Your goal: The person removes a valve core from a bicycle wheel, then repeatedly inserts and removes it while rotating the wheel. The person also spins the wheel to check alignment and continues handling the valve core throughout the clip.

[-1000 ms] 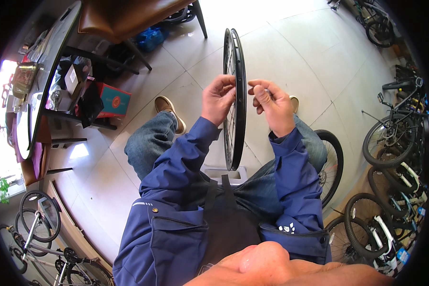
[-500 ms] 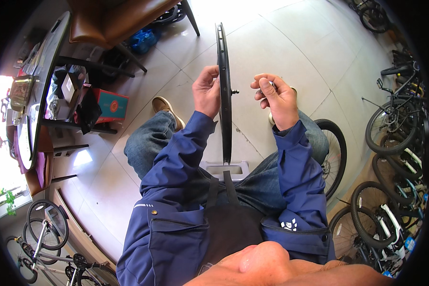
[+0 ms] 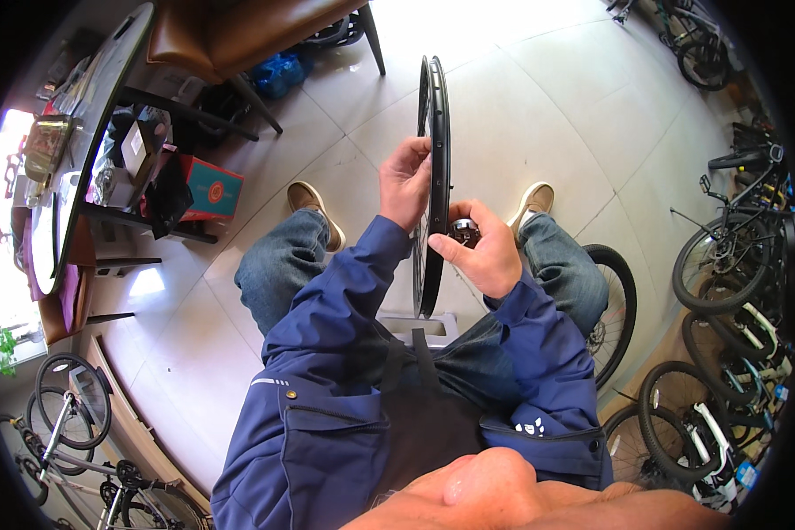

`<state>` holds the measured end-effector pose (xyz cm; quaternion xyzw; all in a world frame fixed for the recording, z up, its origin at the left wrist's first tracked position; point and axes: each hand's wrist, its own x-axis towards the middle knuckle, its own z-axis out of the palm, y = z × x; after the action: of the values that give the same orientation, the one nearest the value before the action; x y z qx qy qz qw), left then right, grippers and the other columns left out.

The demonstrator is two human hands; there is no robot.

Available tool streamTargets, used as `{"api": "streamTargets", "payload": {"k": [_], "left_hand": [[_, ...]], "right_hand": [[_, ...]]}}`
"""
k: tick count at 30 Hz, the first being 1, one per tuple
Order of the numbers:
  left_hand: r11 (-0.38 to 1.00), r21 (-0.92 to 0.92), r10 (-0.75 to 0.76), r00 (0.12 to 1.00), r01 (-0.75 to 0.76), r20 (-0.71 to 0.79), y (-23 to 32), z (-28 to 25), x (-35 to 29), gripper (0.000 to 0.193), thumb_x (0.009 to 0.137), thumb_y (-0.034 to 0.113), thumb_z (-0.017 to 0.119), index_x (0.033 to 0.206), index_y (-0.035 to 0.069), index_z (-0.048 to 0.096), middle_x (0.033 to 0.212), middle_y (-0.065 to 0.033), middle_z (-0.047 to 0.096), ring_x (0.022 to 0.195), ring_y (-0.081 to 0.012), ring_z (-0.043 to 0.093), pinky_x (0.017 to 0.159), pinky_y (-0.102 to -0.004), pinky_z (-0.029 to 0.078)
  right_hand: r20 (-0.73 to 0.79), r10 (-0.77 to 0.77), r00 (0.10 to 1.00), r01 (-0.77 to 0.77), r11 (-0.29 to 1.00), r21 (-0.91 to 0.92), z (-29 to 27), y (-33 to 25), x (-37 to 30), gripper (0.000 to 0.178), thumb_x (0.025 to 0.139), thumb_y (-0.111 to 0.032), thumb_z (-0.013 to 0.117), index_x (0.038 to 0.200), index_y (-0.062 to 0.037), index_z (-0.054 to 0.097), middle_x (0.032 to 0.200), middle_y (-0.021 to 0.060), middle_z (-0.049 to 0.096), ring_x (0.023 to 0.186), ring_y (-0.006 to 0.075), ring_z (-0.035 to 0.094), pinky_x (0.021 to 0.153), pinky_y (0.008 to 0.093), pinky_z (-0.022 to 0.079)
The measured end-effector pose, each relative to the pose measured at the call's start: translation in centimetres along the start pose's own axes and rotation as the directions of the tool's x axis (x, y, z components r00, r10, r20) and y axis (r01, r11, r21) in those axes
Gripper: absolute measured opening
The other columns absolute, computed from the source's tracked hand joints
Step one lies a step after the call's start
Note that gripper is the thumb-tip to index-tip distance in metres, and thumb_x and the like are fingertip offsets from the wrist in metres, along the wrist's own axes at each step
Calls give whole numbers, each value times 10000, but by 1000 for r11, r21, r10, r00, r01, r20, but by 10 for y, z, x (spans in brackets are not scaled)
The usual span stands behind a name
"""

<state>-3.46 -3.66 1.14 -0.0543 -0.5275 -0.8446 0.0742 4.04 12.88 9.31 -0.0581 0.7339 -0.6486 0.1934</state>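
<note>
A bicycle wheel [image 3: 441,115] with a black bare rim stands upright between my knees, seen nearly edge-on. My left hand [image 3: 405,187] is closed at its left side, fingertips partly hidden behind the rim. On the right side my right hand [image 3: 486,247] curls against the wheel, its thumb tip touching the rim. Between that thumb and forefinger shows a small dark metal part [image 3: 464,231], whose kind I cannot make out. A short axle end [image 3: 451,187] sticks out just above the right forefinger.
Below the wheel is a light grey stool-like frame [image 3: 450,329]. Another bicycle wheel [image 3: 617,309] stands beside my right knee. Bicycles [image 3: 724,265] line the right side. At the left are a glass-topped table [image 3: 106,115], a brown chair [image 3: 238,35] and a red-and-teal box [image 3: 212,190].
My right hand has come left and down from open air to the wheel, carrying the small part. The wheel and my left hand have shifted slightly right in view.
</note>
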Motion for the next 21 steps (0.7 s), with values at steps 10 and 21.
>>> {"api": "streamTargets", "payload": {"k": [10, 21], "left_hand": [[996, -62, 64, 997, -66, -41, 2, -3, -12, 77, 1032, 11, 687, 1108, 21, 679, 1033, -53, 728, 925, -129, 695, 806, -285, 575], [994, 13, 109, 994, -108, -33, 7, -3, -20, 132, 1074, 52, 663, 1198, 10, 673, 1110, -38, 689, 1004, -120, 666, 894, -308, 563]], "right_hand": [[53, 71, 996, -75, 993, 86, 1, 9, -9, 385, 961, -118, 823, 1258, 21, 620, 1019, 21, 707, 880, 51, 654, 792, 220, 549], [35, 62, 997, -67, 983, 174, 0, 10, -12, 325, 956, -106, 821, 1203, 17, 649, 926, 32, 740, 809, 54, 685, 749, 235, 569]]}}
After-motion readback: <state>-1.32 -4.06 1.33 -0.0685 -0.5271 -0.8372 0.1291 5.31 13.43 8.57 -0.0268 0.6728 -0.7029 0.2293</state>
